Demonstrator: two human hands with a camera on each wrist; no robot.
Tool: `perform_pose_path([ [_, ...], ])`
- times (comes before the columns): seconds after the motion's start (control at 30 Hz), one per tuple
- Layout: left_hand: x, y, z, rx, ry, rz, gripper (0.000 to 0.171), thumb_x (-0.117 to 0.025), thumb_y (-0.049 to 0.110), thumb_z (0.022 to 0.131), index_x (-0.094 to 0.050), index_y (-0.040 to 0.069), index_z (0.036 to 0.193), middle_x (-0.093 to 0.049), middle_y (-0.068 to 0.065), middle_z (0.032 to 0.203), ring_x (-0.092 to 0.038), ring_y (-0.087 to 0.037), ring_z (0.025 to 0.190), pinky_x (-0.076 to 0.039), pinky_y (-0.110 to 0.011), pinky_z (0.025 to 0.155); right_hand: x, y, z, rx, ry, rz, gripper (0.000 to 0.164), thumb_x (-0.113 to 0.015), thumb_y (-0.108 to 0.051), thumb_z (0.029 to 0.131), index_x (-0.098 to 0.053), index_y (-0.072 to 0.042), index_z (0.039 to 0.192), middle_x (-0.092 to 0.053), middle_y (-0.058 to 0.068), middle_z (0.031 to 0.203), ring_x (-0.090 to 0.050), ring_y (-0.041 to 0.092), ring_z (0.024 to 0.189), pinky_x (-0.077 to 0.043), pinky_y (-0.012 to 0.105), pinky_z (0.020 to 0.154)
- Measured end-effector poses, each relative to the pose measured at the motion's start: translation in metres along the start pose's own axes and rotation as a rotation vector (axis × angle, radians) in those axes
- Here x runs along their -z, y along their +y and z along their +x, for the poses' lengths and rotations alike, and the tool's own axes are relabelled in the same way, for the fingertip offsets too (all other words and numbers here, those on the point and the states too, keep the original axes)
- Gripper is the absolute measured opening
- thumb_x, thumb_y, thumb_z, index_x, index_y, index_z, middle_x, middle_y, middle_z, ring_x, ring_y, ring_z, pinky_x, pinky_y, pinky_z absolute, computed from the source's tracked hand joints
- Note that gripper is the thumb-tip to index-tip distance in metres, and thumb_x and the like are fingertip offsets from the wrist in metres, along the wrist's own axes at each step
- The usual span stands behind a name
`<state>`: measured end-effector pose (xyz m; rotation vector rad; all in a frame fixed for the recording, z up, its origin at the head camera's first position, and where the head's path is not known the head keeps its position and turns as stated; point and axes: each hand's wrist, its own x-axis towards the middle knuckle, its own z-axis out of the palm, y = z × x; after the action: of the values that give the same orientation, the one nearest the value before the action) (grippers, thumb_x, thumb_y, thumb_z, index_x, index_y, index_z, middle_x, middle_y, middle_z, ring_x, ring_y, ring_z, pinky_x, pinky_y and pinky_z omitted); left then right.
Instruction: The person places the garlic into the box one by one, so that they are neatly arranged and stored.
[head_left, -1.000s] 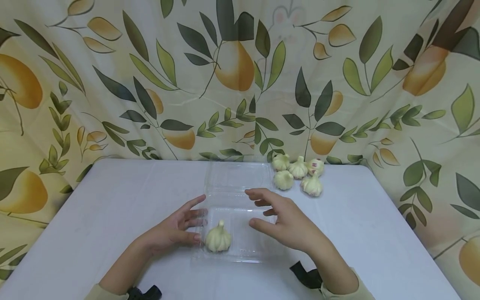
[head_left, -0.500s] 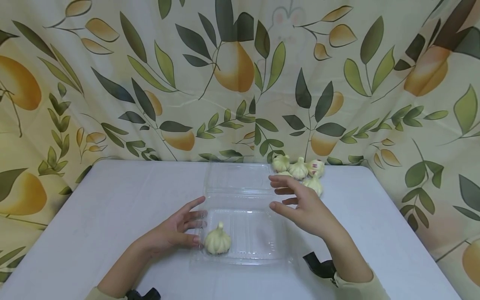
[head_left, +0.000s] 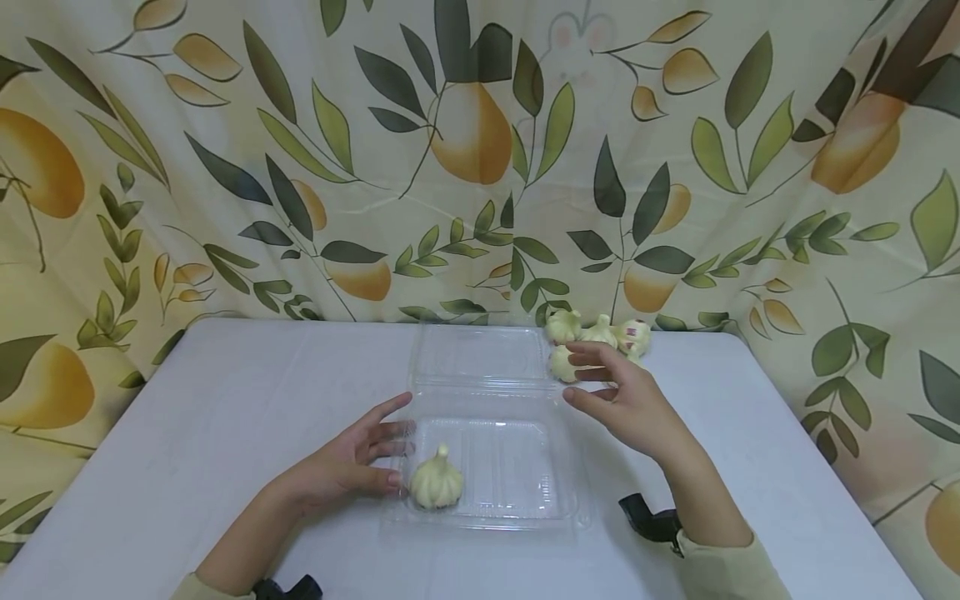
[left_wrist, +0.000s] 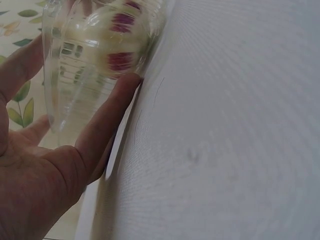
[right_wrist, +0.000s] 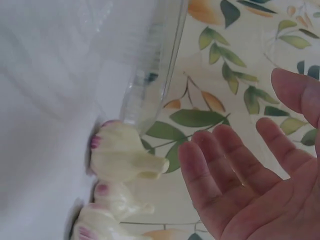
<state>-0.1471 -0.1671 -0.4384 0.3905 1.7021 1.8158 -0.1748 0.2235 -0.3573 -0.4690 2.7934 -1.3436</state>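
Observation:
A clear plastic container (head_left: 510, 475) lies with its lid (head_left: 480, 354) folded back, away from me. One garlic bulb (head_left: 437, 481) stands upright in its left side; purple patches on this garlic bulb (left_wrist: 120, 42) show through the plastic in the left wrist view. My left hand (head_left: 337, 467) rests at the container's left edge, fingers and thumb extended against the plastic. My right hand (head_left: 630, 404) hovers in front of several garlic bulbs (head_left: 562, 325), partly covering them. Its fingers are loosely spread and hold nothing; in the right wrist view the hand (right_wrist: 250, 195) is apart from the nearest bulb (right_wrist: 120, 150).
A white cloth covers the table (head_left: 750, 467). Behind it hangs a curtain (head_left: 262, 200) printed with fruit and leaves. The loose garlic bulbs sit near the far edge, right beside the lid. Black straps (head_left: 648, 521) are at the wrists.
My right hand has moved right and away from me, from above the container to in front of the garlic bulbs. The left hand and the container have stayed in place.

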Motion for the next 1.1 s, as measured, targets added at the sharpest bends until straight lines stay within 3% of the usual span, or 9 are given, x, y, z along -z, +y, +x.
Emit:
perform_pose_path([
  [0.27, -0.001, 0.000, 0.000, 0.021, 0.012, -0.002, 0.103, -0.076, 0.000, 0.084, -0.014, 0.033, 0.160, -0.017, -0.018, 0.162, -0.030, -0.038, 0.143, -0.054, -0.043, 0.093, 0.004, 0.014, 0.005, -0.019, 0.029, -0.008, 0.054, -0.071, -0.026, 0.093, -0.049, -0.018, 0.142, -0.058, 0.017, 0.136, -0.060, 0.036, 0.121, -0.051, 0.056, 0.095],
  [0.7, 0.000, 0.001, -0.001, 0.010, -0.001, 0.000, 0.103, -0.075, 0.000, 0.085, -0.012, 0.031, 0.161, -0.014, -0.020, 0.162, -0.027, -0.040, 0.144, -0.053, -0.043, 0.094, 0.017, 0.027, 0.006, -0.120, 0.102, -0.015, 0.055, -0.069, -0.025, 0.095, -0.047, -0.015, 0.144, -0.055, 0.017, 0.139, -0.055, 0.040, 0.126, -0.051, 0.057, 0.094],
  [1.1, 0.000, 0.001, -0.001, 0.022, 0.007, 0.017, 0.102, -0.074, 0.001, 0.085, -0.013, 0.033, 0.160, -0.016, -0.017, 0.162, -0.028, -0.039, 0.144, -0.053, -0.042, 0.095, 0.023, 0.045, 0.007, -0.126, 0.186, -0.033, 0.056, -0.069, -0.026, 0.094, -0.047, -0.015, 0.144, -0.055, 0.019, 0.139, -0.056, 0.040, 0.124, -0.051, 0.057, 0.093],
])
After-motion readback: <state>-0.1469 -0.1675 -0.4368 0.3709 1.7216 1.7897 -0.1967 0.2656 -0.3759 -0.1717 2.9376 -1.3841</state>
